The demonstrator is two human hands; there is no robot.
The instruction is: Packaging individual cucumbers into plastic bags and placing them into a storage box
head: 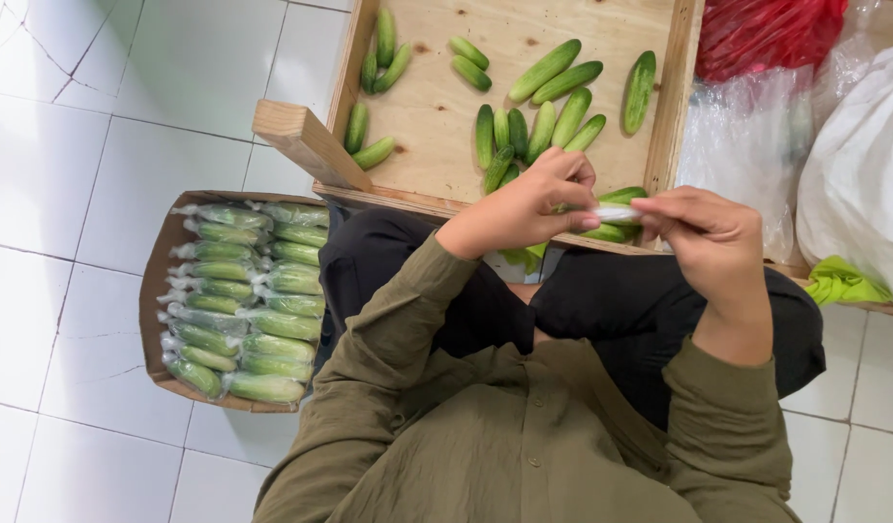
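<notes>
Close in, the left hand (524, 208) and right hand (708, 232) both pinch a small clear plastic bag (616, 212) around cucumbers (611, 230), over the lap at the near rim of the wooden tray (432, 116). Leftward, a cardboard box (154, 291) holds wrapped cucumbers (248, 310). Farther off, loose cucumbers (543, 121) lie on the tray.

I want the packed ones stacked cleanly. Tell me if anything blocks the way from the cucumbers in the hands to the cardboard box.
Nothing visible does. The left hand and right hand hold the bagged cucumbers above the lap; the cardboard box sits open on the floor at the person's left.
</notes>
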